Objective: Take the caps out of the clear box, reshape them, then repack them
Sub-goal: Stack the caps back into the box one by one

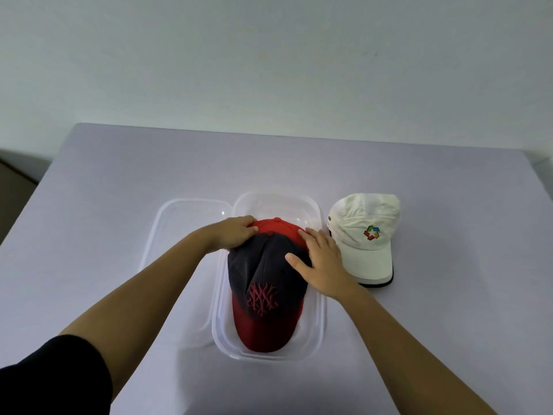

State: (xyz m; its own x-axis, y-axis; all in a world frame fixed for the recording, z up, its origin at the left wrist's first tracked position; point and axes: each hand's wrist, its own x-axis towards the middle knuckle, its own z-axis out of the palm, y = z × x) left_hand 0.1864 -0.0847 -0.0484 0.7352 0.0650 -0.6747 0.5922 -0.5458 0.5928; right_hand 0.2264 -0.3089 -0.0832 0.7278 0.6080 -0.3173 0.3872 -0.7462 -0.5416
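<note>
While both hands work over it, a wide bench (119, 205) covered in pale lilac cloth fills most of the view, with a plain light wall behind. Near the middle of the bench sits the clear box (317, 324), an oblong transparent tub, and its clear lid (179, 217) lies flat, touching its left side.

Inside the box lies a red and dark navy cap (266, 283), its red brim toward the person and a red embroidered emblem on the front panel. A second red cap (278, 227) seems to sit under it at the far end, though it could be the same cap's back; I cannot tell. Just right of the box, on the bench, rests a white cap (363, 238) with a small multicoloured logo, brim toward the person.

The left hand (235, 233) curls its grip over the far left of the crown, fingers bent and closed on the fabric. The right hand (318, 259) lies mostly open and flat on the crown's right side, fingers spread, pressing more than pinching.

It is unclear whether this cap is being lifted out or settled back in. Either way, the step goes best with even pressure from both sides, supporting the crown so its dome stays rounded, keeping the brim straight and free of the box wall, and avoiding crushing the front panel.
</note>
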